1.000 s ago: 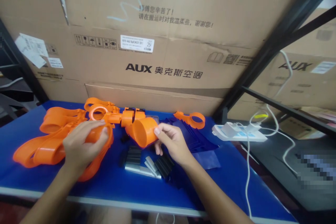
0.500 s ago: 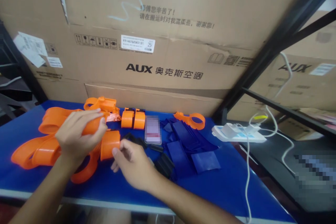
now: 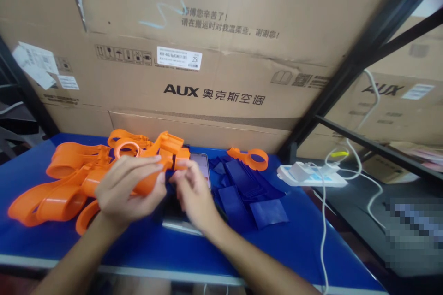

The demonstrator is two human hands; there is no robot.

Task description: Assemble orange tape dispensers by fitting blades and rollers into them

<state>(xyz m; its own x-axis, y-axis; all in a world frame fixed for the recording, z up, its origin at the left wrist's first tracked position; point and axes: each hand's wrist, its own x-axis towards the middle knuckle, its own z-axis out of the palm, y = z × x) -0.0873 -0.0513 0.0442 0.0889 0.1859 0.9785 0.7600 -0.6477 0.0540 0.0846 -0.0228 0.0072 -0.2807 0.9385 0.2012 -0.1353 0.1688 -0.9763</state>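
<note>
My left hand [image 3: 133, 189] is wrapped round an orange plastic tape dispenser [image 3: 147, 184], held above the pile with its head end pointing right. My right hand [image 3: 194, 191] is at that end, thumb and fingers curled together. What they pinch, if anything, is hidden. More orange dispensers [image 3: 62, 200], ring-shaped with toothed or slotted ends, lie heaped to the left and behind my left hand. Beneath my right wrist is a dark piece with a silvery strip [image 3: 183, 226], partly covered.
A phone [image 3: 200, 166] lies behind my right hand. Dark blue flat pieces [image 3: 242, 184] are spread to the right, with one orange dispenser [image 3: 258, 160] behind them. A white power strip [image 3: 311, 176] with cables sits at the right edge. A large cardboard box [image 3: 207, 69] walls off the back.
My left hand has moved right with the orange dispenser. My right hand has gone up and right to its head end. The silvery strip now shows below my right hand.
</note>
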